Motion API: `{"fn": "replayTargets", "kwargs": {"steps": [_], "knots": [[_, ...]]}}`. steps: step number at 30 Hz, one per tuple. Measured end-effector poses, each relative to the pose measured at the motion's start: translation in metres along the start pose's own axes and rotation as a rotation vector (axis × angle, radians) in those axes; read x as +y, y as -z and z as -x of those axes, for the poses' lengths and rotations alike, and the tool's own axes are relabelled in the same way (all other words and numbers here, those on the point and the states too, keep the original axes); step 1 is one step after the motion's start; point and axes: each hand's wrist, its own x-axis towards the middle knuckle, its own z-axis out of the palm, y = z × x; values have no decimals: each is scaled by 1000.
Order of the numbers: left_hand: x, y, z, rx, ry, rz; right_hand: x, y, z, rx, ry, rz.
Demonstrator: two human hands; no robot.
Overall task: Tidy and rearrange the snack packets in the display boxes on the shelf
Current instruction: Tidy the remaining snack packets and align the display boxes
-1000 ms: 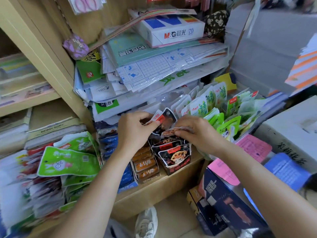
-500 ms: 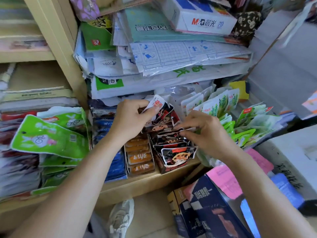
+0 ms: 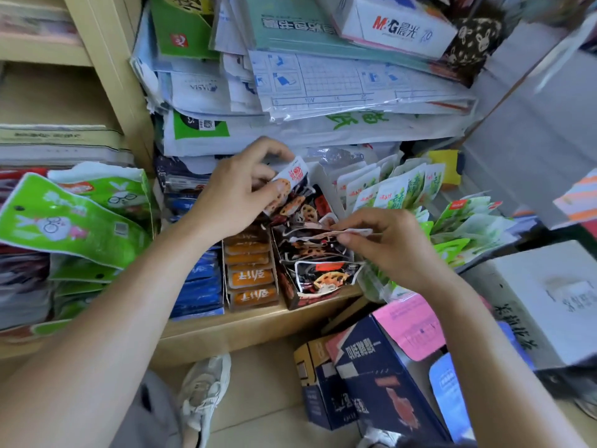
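A dark display box (image 3: 292, 297) on the wooden shelf (image 3: 245, 331) holds several black and red lotus-root snack packets (image 3: 323, 276). My left hand (image 3: 235, 195) pinches one of these packets (image 3: 290, 177) by its white upper part, tilted up at the back of the box. My right hand (image 3: 384, 247) pinches the top edge of another packet (image 3: 326, 236) in the middle of the box. Left of it stands a box of orange packets (image 3: 250, 276). Green and white packets (image 3: 397, 189) fill a box on the right.
Blue packets (image 3: 200, 286) and green rabbit-print bags (image 3: 64, 221) lie to the left. Stacked paper packs (image 3: 323, 92) hang low over the boxes. On the floor stand dark blue cartons (image 3: 371, 383), a pink flap (image 3: 410, 328) and my shoe (image 3: 203, 392). A white carton (image 3: 549, 299) sits right.
The view has come closer and lower. My left hand has lifted its packet a little higher at the back; my right hand still grips a packet edge in the box.
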Motion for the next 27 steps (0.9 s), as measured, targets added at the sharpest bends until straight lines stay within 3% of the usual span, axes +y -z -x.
{"fn": "replayTargets", "kwargs": {"steps": [3,11,16,19,22,27], "knots": [[0,1,3,-14,-57,-77,3,-7,-4,-24,-45,63],[-7,10,9,-241,-106,-393,-14,-1,-1,-138,-71,-106],[-5,5,9,-224,-176,-582,-16,-3,3,-311,-7,-60],[1,2,7,-272,-157,-644,-9,-8,2,-227,80,80],[2,-4,6,-341,-105,-739,-4,-9,3,-169,89,72],[-5,-4,1,-195,-137,-504,-3,-10,9,-81,82,41]]}}
